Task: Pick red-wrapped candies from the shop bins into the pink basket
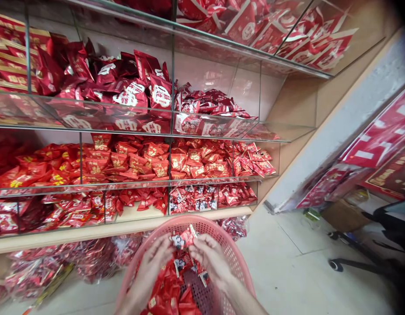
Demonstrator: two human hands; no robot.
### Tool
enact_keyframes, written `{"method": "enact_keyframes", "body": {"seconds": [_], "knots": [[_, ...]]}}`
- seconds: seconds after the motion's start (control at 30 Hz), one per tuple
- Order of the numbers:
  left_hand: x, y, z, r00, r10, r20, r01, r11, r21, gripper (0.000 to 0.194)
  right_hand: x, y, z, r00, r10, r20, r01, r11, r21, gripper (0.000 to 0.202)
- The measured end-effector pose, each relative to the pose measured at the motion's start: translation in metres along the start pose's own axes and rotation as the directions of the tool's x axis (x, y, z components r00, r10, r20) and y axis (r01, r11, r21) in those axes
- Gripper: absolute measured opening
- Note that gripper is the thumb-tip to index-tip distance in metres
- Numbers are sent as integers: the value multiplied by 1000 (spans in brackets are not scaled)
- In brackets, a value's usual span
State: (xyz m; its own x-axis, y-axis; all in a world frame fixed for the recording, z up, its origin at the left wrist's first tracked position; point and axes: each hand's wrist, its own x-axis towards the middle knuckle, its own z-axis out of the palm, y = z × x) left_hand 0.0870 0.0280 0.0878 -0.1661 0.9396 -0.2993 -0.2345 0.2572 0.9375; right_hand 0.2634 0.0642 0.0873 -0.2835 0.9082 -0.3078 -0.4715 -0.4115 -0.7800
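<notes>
Over a pink perforated plastic basket (237, 251), both my hands are at one small red packet (183, 239) with a black-and-white cartoon print. My right hand (209, 259) pinches the packet's right end between thumb and fingers. At its left end, the curled fingers of my left hand (158, 256), slightly blurred, close on the edge. Below my hands, more packets with the same cartoon print (180, 264) lie in the basket. Plain red and gold packets (166, 286) are heaped on the basket's left side, and part of its bottom shows through.
Glass-fronted shelves (215, 135) with dividers hold many red packets in compartments ahead. Bagged packets (94, 260) lie on the floor under the bottom shelf. To the right stand a wall edge (323, 153) and a wheeled chair base (353, 262).
</notes>
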Motion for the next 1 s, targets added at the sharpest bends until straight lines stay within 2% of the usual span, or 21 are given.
{"method": "enact_keyframes", "body": {"seconds": [0.07,0.17,0.27,0.37,0.47,0.67,0.83,1.0], "knots": [[-13,-6,22,993,-86,83,90,995,-47,53,-20,12,-15,999,39,-36,-37,998,42,25],[-25,-37,40,979,-150,141,165,981,-101,49,-41,30,-44,994,49,-96,-47,999,26,23],[-28,-72,46,962,-252,104,264,957,-120,42,-52,42,-71,985,83,-152,-88,996,-26,27],[-27,-88,49,958,-277,69,282,956,-85,43,-55,46,-85,976,104,-192,-117,991,-58,33],[-28,-82,50,963,-245,114,251,967,-42,43,-55,42,-83,975,103,-199,-114,992,-48,33],[-35,-57,48,958,-206,197,197,978,64,40,-51,30,-59,982,26,-190,-25,1000,9,25],[-40,-57,47,964,-174,201,158,983,97,39,-49,27,-47,968,-69,-241,74,997,14,26],[-39,-57,48,966,-152,210,138,987,80,39,-47,31,-47,957,-99,-274,108,994,20,25]]}}
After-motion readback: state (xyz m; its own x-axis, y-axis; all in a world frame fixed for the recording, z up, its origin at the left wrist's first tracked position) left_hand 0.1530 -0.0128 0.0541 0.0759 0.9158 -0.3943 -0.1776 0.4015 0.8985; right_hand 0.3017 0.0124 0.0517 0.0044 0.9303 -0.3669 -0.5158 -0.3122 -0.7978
